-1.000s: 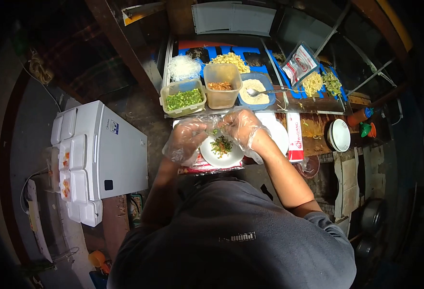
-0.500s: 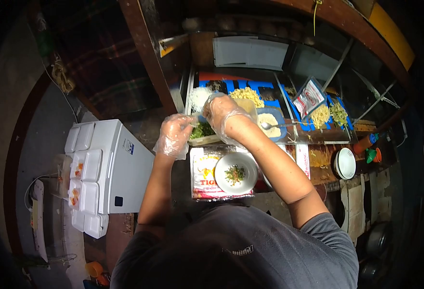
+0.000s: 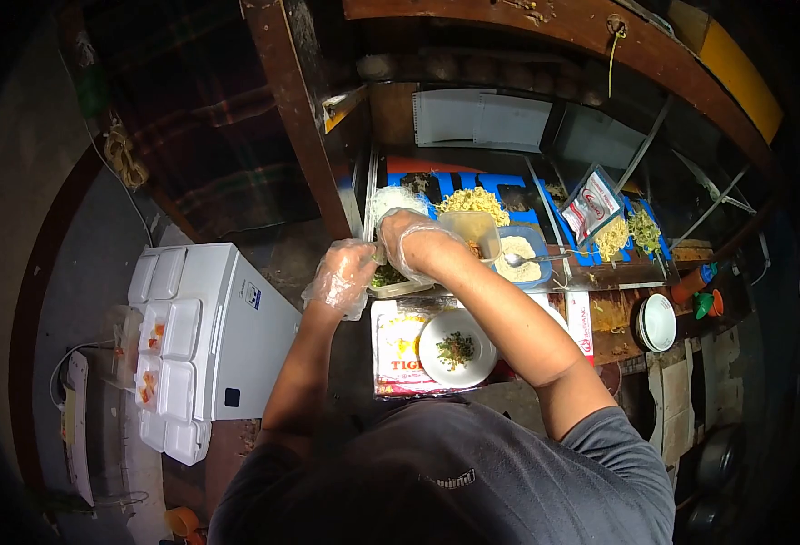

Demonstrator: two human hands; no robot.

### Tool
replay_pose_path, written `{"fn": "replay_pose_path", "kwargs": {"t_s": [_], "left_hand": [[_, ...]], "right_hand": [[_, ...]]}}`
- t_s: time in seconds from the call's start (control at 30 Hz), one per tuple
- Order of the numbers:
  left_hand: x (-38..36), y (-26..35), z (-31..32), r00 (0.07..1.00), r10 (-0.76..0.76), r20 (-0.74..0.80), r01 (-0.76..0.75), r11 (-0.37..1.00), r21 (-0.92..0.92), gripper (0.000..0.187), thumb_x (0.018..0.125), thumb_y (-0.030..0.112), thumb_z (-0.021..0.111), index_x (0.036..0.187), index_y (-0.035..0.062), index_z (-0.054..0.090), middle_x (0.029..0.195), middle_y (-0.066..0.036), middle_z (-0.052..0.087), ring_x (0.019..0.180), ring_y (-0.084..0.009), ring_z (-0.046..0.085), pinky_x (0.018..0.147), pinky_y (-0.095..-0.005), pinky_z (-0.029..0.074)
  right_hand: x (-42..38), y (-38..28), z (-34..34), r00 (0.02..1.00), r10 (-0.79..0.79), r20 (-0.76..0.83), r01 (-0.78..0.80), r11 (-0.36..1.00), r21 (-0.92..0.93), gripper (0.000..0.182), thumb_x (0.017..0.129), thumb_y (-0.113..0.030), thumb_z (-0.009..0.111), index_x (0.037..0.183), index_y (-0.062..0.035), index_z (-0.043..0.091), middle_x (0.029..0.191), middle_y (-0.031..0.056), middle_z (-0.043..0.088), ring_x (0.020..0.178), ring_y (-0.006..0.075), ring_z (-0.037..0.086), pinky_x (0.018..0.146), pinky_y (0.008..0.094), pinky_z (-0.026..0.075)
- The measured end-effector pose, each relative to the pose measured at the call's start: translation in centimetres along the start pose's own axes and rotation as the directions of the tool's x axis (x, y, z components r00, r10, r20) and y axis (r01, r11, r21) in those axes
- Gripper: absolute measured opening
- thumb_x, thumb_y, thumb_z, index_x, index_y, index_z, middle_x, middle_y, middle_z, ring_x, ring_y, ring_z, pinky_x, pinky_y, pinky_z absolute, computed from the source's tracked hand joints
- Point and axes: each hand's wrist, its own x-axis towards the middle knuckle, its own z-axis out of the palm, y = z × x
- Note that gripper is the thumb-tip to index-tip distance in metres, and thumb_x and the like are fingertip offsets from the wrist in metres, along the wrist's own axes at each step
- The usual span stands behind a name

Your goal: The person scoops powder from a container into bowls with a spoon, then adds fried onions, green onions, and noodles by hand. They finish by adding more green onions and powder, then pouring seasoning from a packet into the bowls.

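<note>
The work in hand looks to be at the tub of chopped greens (image 3: pixel 400 290), which sits by the near left corner of the raised tabletop (image 3: pixel 631 275). The right hand (image 3: pixel 411 242), in a clear plastic glove, is bent over the tub with its back upward; its fingertips are hidden, so from here I cannot tell whether that grip is pinching anything. The left hand (image 3: pixel 339 274), gloved too, is at the tub's left side with its fingers bent; whether they press together, or touch the rim, I can't make out.

Nearer the person's body, below the tabletop's near edge, the white bowl (image 3: pixel 432 340) rests upright towards the right side of a red-and-white pack (image 3: pixel 392 320). In the middle of the bowl lies a small heap of greens and reddish-brown bits (image 3: pixel 455 351); neither hand touches it. Just right of the greens stands the tub of brown bits (image 3: pixel 469 225), then the blue tub (image 3: pixel 539 272) of pale powder, a spoon (image 3: pixel 514 260) resting in it.

As I judge it, any move away from the greens calls for lifting the fingers clear of the rim, and the right forearm, which slants close past the bowl's right side, needs to keep off its edge. Anything loose would want closed fingertips, held low over the bowl.
</note>
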Motion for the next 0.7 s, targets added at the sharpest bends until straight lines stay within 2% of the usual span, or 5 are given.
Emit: {"fn": "replay_pose_path", "kwargs": {"t_s": [0.07,0.33,0.47,0.53,0.7], "left_hand": [[0.1,-0.1,0.0,0.999,-0.027,0.018,0.027,1.0,-0.006,0.026,0.075,0.011,0.066,0.097,-0.0033,0.069,0.103,-0.021,0.067,0.099,-0.036,0.063,0.089,-0.0413,0.049],[0.4,-1.3,0.3,0.996,0.086,-0.008,-0.086,0.992,-0.096,0.026,0.077,0.009,0.064,0.099,-0.004,0.069,0.102,-0.022,0.068,0.097,-0.0372,0.064,0.089,-0.0409,0.049],[0.6,-1.4,0.2,0.992,0.117,-0.038,-0.119,0.991,-0.056,0.024,0.077,0.009,0.065,0.098,-0.0028,0.069,0.1,-0.021,0.068,0.095,-0.0374,0.065,0.086,-0.041,0.05],[0.9,-1.7,0.3,0.989,0.147,0.001,-0.147,0.987,-0.068,0.021,0.078,0.009,0.065,0.096,-0.0012,0.07,0.099,-0.02,0.069,0.092,-0.037,0.066,0.083,-0.041,0.051],[0.6,-1.5,0.4,0.988,0.14,-0.058,-0.143,0.988,-0.053,0.019,0.077,0.007,0.066,0.094,-0.0006,0.07,0.098,-0.02,0.069,0.091,-0.0364,0.066,0.083,-0.0409,0.052]], "right_hand": [[0.2,0.1,0.0,1.0,0.0,0.009,0.0,1.0,-0.01,0.018,0.08,-0.011,0.061,0.088,0.001,0.072,0.093,0.0256,0.068,0.092,0.0367,0.067,0.082,0.0404,0.053],[0.1,0.2,-1.1,1.0,-0.006,-0.031,0.006,1.0,0.005,0.017,0.081,-0.01,0.06,0.087,-0.0002,0.072,0.093,0.0235,0.068,0.089,0.0366,0.068,0.08,0.0406,0.054],[0.5,0.3,-1.3,1.0,-0.001,-0.005,0.001,1.0,-0.02,0.016,0.08,-0.01,0.061,0.085,0.0003,0.072,0.091,0.0242,0.068,0.087,0.0365,0.068,0.078,0.0407,0.054],[0.1,-0.3,-2.4,0.993,0.083,0.086,-0.083,0.997,-0.009,0.024,0.081,-0.012,0.063,0.1,0.0014,0.071,0.108,0.0229,0.067,0.104,0.0344,0.065,0.089,0.0385,0.053],[-0.8,-0.7,-3.4,0.994,0.065,0.094,-0.066,0.998,0.01,0.024,0.082,-0.012,0.062,0.1,0.0009,0.071,0.11,0.0227,0.066,0.104,0.0342,0.065,0.088,0.0385,0.053]]}}
